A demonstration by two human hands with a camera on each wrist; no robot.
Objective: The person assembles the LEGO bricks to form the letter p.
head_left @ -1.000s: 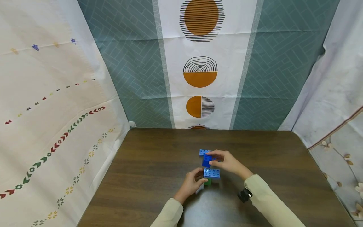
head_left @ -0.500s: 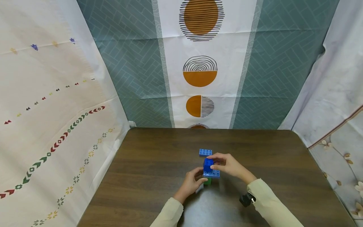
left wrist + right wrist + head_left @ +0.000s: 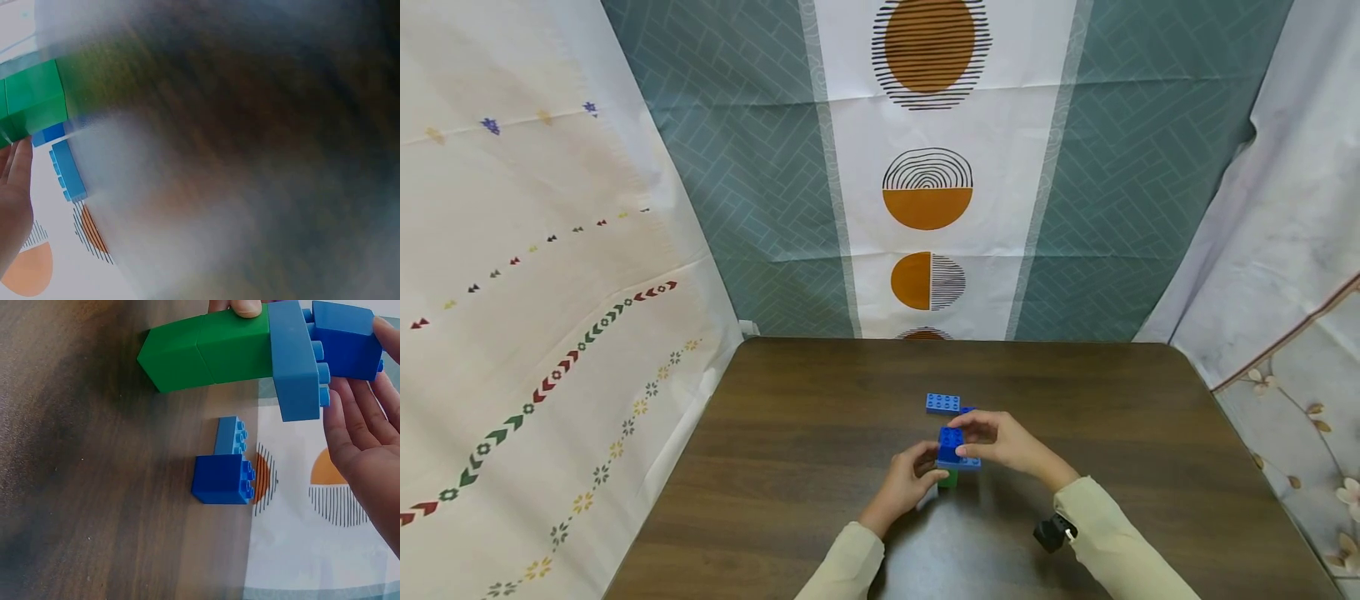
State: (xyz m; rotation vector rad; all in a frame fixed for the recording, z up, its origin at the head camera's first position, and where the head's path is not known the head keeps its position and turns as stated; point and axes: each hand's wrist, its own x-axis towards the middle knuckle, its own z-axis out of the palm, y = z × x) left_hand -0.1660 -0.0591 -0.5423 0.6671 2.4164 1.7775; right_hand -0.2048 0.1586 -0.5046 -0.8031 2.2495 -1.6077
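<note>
While left hand (image 3: 906,483) grips green blocks (image 3: 234,350), right hand (image 3: 1009,442) pinches dark-blue block (image 3: 347,342), clear of table edges (image 3: 835,342).

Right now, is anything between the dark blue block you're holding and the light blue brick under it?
Nothing visible is: only the studs on the light blue brick show beneath the dark blue block.

The brick stack (image 3: 240,353) stands on the table (image 3: 805,467) — two loose bricks (image 3: 220,467) behind it.

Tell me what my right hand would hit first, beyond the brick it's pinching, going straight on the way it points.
Your left hand perhaps, gripping the green bricks; your right hand looks higher, so it may pass above.
</note>
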